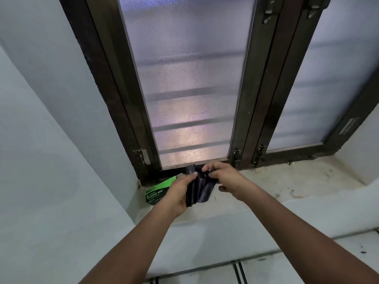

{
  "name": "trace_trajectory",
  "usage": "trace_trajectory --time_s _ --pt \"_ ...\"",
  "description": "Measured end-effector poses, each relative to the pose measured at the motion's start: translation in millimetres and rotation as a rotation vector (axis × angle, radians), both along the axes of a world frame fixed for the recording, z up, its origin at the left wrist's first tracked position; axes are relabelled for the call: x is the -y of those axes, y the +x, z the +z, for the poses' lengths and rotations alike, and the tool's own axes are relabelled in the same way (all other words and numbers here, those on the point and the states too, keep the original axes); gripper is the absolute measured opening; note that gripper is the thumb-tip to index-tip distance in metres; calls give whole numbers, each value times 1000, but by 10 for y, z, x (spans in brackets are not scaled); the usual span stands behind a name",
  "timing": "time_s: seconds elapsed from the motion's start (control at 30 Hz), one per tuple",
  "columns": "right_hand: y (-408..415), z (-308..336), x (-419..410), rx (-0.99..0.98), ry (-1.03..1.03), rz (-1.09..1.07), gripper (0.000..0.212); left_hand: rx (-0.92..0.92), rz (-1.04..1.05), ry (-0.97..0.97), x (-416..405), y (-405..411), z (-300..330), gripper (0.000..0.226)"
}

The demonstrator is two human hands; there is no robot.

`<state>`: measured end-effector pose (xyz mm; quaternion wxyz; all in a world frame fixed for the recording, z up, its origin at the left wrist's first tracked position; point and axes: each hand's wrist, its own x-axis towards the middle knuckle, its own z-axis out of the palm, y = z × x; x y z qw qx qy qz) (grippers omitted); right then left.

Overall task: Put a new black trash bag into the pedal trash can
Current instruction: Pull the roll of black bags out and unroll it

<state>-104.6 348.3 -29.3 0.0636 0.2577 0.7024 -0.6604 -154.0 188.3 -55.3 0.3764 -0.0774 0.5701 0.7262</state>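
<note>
Left hand (178,193) wrapped round the black trash bag roll (190,182), right hand (222,178) pinching its loose end; glossy, half unrolled over the window sill (287,185), beside green box (159,192).

Frosted window panes (190,83) in a dark brown frame (256,99) with small latches (237,154) at the bottom corners — stained, grimy sill (287,181) below, white wall (41,140) on the left, tiled floor (266,269) underneath.
</note>
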Motion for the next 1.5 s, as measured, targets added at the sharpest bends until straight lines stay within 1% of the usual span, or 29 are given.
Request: trace_trajectory --time_s 0.03,0.07,0.13,0.17,0.23,0.27,0.3,0.33,0.37,0.43,0.47,0.53,0.6,0.63,0.7,0.8,0.87,0.9,1.0,1.07,1.13,1.17,1.23,1.27,1.3,1.37,1.43,1.5 --pt "-6 1 11 12 -7 -28 41 -1 -3 8 -10 6 5 17" --pt "-13 0 30 13 -63 -88 45 16 -1 12 -22 12 12 21" --pt "-26 -11 55 11 -199 -221 45 53 4 -14 -41 20 20 36" --pt "-26 -18 58 23 -267 -270 41 64 0 -30 -49 25 26 44" --pt "-21 -36 62 42 -411 -310 26 66 -35 -35 -53 34 44 53" --pt "-11 -31 72 32 -466 -297 18 55 -59 -27 -56 40 63 51" --pt "-14 -33 81 12 -476 -267 11 33 -83 -11 -51 42 74 42" --pt "-14 -33 88 -19 -455 -235 6 9 -99 11 -47 46 81 33" --pt "-7 -32 94 -53 -412 -210 11 -8 -106 33 -47 45 76 29" --pt "12 -32 76 -86 -291 -185 28 -9 -87 78 -49 37 60 31" --pt "32 -32 60 -89 -221 -154 30 -1 -68 96 -44 41 52 33" --pt "59 -47 21 -73 -83 -73 27 21 -27 98 -33 36 28 34" --pt "69 -73 -6 -44 -13 -53 16 15 -28 43 -35 23 -6 32" --pt "67 -91 -13 -38 2 -49 9 10 -32 22 -41 25 -18 30" --pt "60 -130 -28 -43 20 -38 5 23 -27 40 -64 39 -10 32" --pt "59 -157 -13 -62 -12 -58 9 -39 -99 70 -62 50 6 49" --pt "61 -151 2 -79 -35 -76 11 -64 -146 80 -42 56 12 54" --pt "59 -140 8 -84 -37 -81 15 -69 -160 73 -29 60 6 55" --pt "66 -89 6 -74 -38 -110 29 -10 -130 73 -26 60 -17 47" --pt "66 -72 5 -56 -27 -136 26 54 -79 72 -53 52 -41 48" --pt "72 -82 20 -36 10 -175 17 68 -43 75 -77 53 -64 55" --pt "79 -95 27 -33 60 -193 17 47 -42 76 -78 59 -65 56" --pt "92 -120 28 -38 175 -202 25 -14 -84 79 -60 72 -49 52" --pt "98 -123 32 -37 194 -195 27 -36 -104 85 -51 78 -54 51" --pt "102 -119 35 -36 168 -188 28 -39 -115 106 -46 78 -64 49" --pt "106 -90 27 -26 -12 -199 24 -16 -108 137 -46 70 -68 43" --pt "115 -33 10 5 -188 -190 21 7 -99 124 -48 59 -78 39" --pt "119 -25 -10 41 -286 -175 22 31 -81 106 -65 69 -62 39"
